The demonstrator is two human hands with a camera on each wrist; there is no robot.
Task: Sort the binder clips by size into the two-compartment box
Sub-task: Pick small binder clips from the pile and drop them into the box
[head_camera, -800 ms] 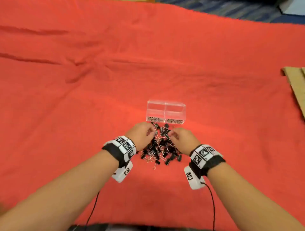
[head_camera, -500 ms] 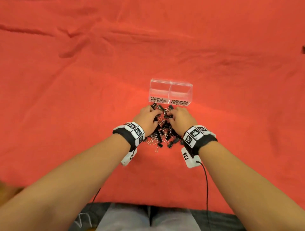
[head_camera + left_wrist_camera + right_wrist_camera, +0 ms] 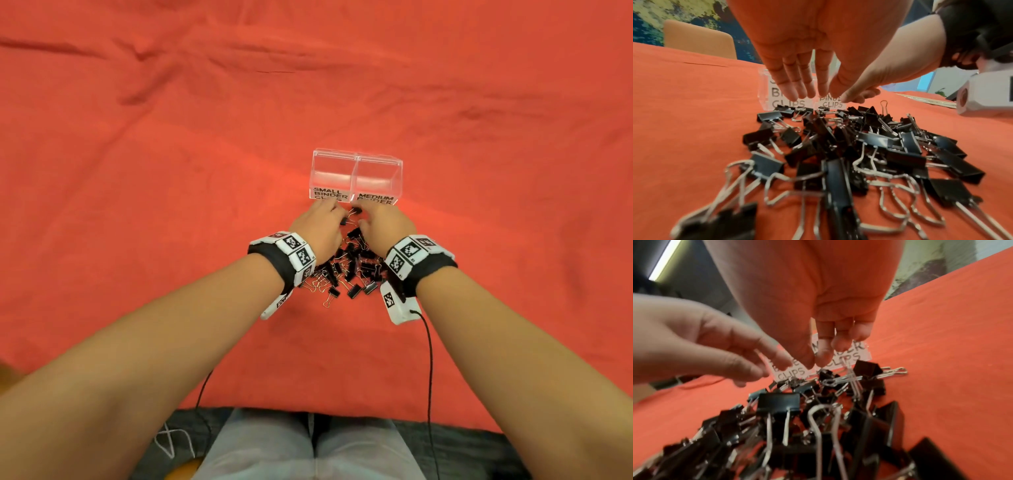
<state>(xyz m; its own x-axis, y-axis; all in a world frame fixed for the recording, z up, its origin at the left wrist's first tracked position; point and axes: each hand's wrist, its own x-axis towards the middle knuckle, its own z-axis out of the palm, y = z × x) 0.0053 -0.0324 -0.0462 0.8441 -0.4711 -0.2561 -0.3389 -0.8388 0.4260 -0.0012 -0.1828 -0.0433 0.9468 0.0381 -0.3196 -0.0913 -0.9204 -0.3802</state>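
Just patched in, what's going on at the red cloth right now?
A person is sorting binder clips piled on a red cloth in front of a clear box labelled small and medium. Both compartments look empty. The left hand and right hand are over the far edge of the pile, next to the box, fingers pointing down. Neither wrist view shows a clip held yet, so sorting is only starting.

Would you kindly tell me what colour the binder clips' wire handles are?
Silver metal, on black clip bodies; the binder clips show it best in the left wrist view.
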